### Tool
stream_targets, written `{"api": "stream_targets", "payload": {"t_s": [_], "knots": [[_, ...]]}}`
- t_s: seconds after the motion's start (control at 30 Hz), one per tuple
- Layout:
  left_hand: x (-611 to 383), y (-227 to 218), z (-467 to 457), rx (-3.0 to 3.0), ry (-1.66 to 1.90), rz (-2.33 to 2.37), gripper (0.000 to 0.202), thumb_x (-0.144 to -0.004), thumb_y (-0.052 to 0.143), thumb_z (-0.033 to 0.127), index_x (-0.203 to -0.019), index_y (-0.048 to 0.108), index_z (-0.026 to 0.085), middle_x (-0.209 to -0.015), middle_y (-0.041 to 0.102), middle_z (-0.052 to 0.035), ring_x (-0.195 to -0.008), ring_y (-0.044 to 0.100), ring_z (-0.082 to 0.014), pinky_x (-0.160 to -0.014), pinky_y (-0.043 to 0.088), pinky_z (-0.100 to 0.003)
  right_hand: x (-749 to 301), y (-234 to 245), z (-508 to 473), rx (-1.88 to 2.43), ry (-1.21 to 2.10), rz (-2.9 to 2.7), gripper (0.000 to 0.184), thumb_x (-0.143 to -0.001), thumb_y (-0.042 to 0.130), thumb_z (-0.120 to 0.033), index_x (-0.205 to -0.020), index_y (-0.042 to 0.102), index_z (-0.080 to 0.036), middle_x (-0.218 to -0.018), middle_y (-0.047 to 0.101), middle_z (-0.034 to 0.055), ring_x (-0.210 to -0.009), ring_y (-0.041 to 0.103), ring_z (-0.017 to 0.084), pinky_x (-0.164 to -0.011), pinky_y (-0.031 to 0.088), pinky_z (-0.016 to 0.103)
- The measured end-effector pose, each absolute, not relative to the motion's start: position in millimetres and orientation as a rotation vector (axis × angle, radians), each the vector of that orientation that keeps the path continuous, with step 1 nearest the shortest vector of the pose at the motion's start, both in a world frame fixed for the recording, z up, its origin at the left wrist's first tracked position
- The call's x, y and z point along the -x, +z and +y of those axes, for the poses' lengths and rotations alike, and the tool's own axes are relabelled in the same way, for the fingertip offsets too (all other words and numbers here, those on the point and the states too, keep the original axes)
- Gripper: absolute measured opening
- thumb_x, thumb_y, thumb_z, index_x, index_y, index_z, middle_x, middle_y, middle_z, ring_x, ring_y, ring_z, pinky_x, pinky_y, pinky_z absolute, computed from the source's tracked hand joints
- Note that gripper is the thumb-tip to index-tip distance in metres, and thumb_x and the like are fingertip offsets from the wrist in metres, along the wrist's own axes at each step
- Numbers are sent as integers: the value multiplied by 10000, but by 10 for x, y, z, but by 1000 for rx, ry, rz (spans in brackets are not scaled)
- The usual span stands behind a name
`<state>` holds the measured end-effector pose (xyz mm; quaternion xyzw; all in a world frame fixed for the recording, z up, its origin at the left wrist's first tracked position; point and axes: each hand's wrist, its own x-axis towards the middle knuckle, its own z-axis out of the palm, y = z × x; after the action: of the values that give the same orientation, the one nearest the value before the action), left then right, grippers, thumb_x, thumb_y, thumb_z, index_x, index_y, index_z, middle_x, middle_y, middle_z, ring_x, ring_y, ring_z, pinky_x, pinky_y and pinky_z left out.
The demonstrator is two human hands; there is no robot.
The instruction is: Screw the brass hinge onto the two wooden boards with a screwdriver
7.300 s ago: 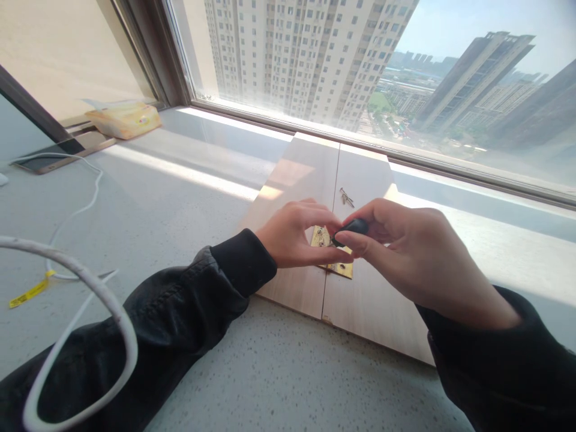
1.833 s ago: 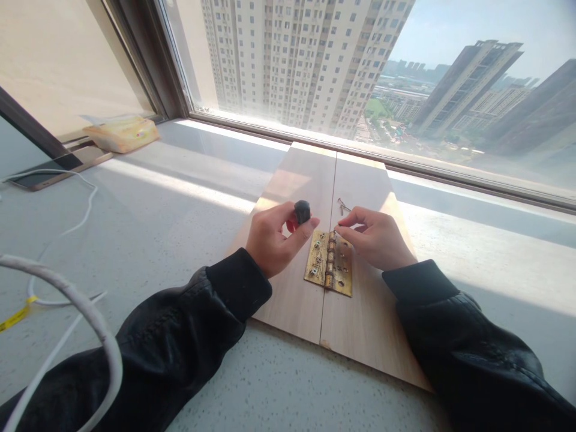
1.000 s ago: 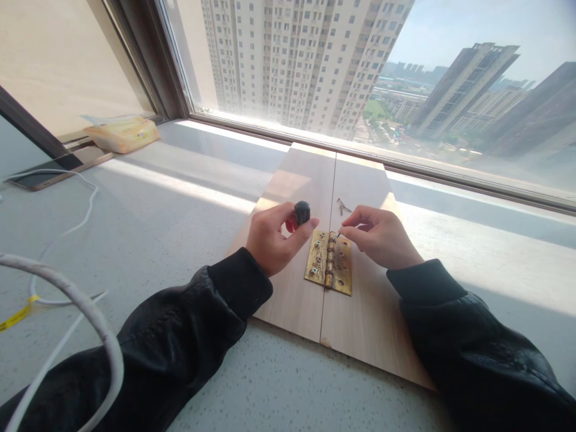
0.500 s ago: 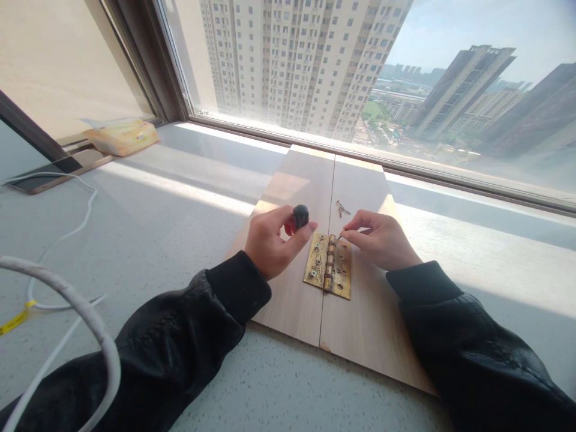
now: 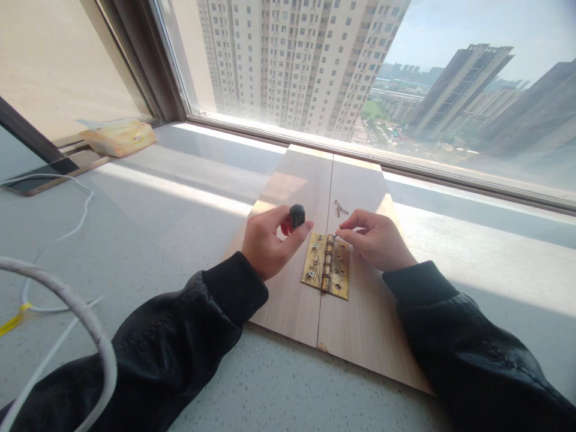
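Tool shift: black tool (image 5: 297,216), about seven seconds ago over the hinge (image 5: 325,266) in the right hand (image 5: 378,240), is now in the left hand (image 5: 270,240).
Left hand: thumb and fingers closed round the tool, just left of the hinge and raised over the boards (image 5: 288,306).
Tool axis: blunt end faces up toward the viewer; the rest is hidden, so its lower end cannot be told.
Right hand: thumb and forefinger pinched narrowly on a small screw (image 5: 335,234), beside the hinge's far end.
Small screw: thin end slants down and left from the fingertips.
Hinge: opened flat across the line where the boards meet; its long axis runs away from the person, far end leaning slightly right.
Hinge leaves: screw heads (image 5: 311,274) in the left one, dark holes (image 5: 338,287) in the right.
Loose screws (image 5: 342,209): on the right board, beyond the hinge, pointing different ways.
Table (image 5: 252,378): speckled, beneath the boards.
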<state>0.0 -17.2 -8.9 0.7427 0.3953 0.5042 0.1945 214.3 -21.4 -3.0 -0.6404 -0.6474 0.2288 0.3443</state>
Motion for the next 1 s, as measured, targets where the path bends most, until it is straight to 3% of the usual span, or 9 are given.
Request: {"api": "stream_targets", "payload": {"t_s": [0.07,0.17,0.23,0.33,0.5,0.83,1.0], "knots": [[6,-92,-151,-2065,1376,1186,273,-806,560,409,-746,635,153,-580,564,-3,-513,461,-100,-468,377,-232,-2176,-13,-221,1669,582,-1651,172,-709,638,-342,-714,567,-186,-618,625,10,-533,582,159,-569,458,329],[16,-110,-97,-1985,1306,1310,301,-814,537,433,-733,629,158,-609,595,-15,-578,525,-131,-520,403,-250,-2293,-6,-314,1655,541,-1603,190,-771,584,-383,-782,537,-199,-835,677,57,-775,635,205,-717,480,375],[23,-128,-61,-1934,1285,1358,311,-829,510,436,-746,629,162,-682,642,-31,-649,573,-155,-579,429,-270,-2406,-44,-424,1658,512,-1584,193,-799,550,-400,-805,520,-209,-981,666,73,-934,608,225,-830,447,414],[30,-148,-28,-1926,1243,1400,336,-842,480,433,-706,619,159,-654,635,-30,-626,576,-165,-576,417,-279,-2577,-152,-571,1700,448,-1537,211,-809,535,-422,-807,511,-212,-1047,638,87,-1052,555,255,-933,363,473],[30,-151,-27,-1978,1143,1426,356,-814,507,427,-590,590,163,-518,554,-7,-510,513,-147,-498,362,-260,-2682,-266,-602,1701,488,-1532,206,-833,505,-431,-831,494,-226,-1031,645,66,-1090,542,233,-942,366,432],[28,-138,-30,-2035,1097,1404,360,-814,501,426,-577,582,166,-494,527,0,-465,477,-137,-459,343,-256,-2667,-255,-533,1730,465,-1510,174,-833,505,-374,-780,450,-217,-1002,627,70,-996,566,219,-867,393,405],[25,-135,-33,-2041,1072,1422,357,-810,498,424,-571,557,166,-520,533,-7,-501,479,-143,-479,345,-258,-2688,-276,-488,1726,452,-1483,162,-846,527,-332,-843,505,-172,-957,618,45,-920,578,181,-840,420,393]]}}
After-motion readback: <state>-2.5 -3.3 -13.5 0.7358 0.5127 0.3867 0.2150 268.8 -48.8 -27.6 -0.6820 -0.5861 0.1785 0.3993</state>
